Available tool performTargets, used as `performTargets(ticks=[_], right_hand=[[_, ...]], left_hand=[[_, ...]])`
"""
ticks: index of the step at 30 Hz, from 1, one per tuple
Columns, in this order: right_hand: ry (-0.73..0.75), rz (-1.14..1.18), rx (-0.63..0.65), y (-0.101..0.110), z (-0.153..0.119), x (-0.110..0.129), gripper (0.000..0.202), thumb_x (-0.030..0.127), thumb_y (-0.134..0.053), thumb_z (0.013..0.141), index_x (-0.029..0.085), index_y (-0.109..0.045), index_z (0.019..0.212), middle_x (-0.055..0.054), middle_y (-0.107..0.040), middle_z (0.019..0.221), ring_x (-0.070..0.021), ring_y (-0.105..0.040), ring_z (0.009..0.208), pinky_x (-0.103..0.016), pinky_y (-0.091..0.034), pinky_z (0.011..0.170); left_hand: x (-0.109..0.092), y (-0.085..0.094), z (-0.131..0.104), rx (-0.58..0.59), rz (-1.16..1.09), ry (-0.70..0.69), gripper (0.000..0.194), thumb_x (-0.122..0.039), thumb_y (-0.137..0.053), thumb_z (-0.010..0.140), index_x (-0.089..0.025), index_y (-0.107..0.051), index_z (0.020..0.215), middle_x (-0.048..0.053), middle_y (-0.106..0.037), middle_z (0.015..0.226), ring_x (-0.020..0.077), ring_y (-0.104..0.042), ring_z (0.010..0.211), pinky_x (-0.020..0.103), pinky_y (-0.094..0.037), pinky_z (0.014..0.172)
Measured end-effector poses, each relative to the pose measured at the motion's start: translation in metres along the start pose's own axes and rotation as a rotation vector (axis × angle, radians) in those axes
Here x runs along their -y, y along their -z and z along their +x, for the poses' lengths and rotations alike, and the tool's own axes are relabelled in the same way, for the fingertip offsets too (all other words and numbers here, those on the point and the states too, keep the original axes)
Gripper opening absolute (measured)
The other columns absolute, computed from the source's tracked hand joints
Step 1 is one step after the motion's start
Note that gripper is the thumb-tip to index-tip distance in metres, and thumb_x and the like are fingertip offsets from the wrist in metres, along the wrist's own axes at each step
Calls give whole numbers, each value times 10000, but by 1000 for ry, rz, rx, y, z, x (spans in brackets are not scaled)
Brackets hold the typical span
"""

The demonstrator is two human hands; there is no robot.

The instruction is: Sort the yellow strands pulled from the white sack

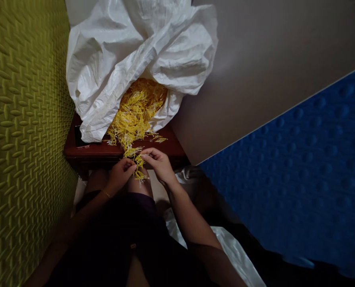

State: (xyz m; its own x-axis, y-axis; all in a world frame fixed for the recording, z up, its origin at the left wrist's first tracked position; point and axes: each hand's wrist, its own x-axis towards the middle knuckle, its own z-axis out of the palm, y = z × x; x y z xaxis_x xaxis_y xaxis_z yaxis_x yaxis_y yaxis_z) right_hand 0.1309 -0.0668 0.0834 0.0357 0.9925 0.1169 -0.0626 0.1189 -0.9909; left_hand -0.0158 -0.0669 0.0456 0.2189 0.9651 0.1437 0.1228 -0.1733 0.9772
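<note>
A tangled bunch of thin yellow strands with whitish tips [140, 161] hangs between my two hands, above my knee. My left hand [122, 172] has thumb and fingers pinched together at the bunch's left side. On the other side, my right hand [157, 161] pinches strands between thumb and forefinger. Just beyond my hands, a large heap of the same yellow strands [135, 111] spills from the mouth of a white woven sack [114, 75]. The bunch trails up toward that heap. Single strands are too fine to make out in my fingertips.
The sack rests on a dark red-brown stool or low table [105, 150]. A dark flat object like a phone [81, 137] lies at its left end. A yellow textured wall [24, 119] stands left, a grey panel [255, 59] and blue bumpy surface [300, 167] right. White plastic [234, 251] lies below.
</note>
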Motion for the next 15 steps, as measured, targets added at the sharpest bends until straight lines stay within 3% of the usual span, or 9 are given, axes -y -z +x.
performTargets(ticks=[3,10,15], right_hand=[[43,4,-46,1,3,1,152,319,-677,682,197,-638,764,16,-623,733,-101,-530,655,-241,-432,676],[9,129,-86,8,1,-5,320,376,-647,711,243,-558,988,38,-599,676,-97,-506,572,-242,-428,604],[-62,88,-42,11,-3,-1,300,423,-611,734,230,-568,960,32,-587,669,-94,-480,549,-235,-411,569]], left_hand=[[-3,1,-1,64,-52,35,132,-257,-591,702,-156,-581,786,-18,-569,685,93,-507,633,210,-396,617],[-4,5,3,-26,-116,68,137,-276,-582,710,-143,-613,723,-8,-595,694,102,-512,659,223,-401,659],[-2,5,2,-34,-128,75,145,-280,-580,713,-138,-611,716,-1,-597,707,107,-513,672,225,-397,667]])
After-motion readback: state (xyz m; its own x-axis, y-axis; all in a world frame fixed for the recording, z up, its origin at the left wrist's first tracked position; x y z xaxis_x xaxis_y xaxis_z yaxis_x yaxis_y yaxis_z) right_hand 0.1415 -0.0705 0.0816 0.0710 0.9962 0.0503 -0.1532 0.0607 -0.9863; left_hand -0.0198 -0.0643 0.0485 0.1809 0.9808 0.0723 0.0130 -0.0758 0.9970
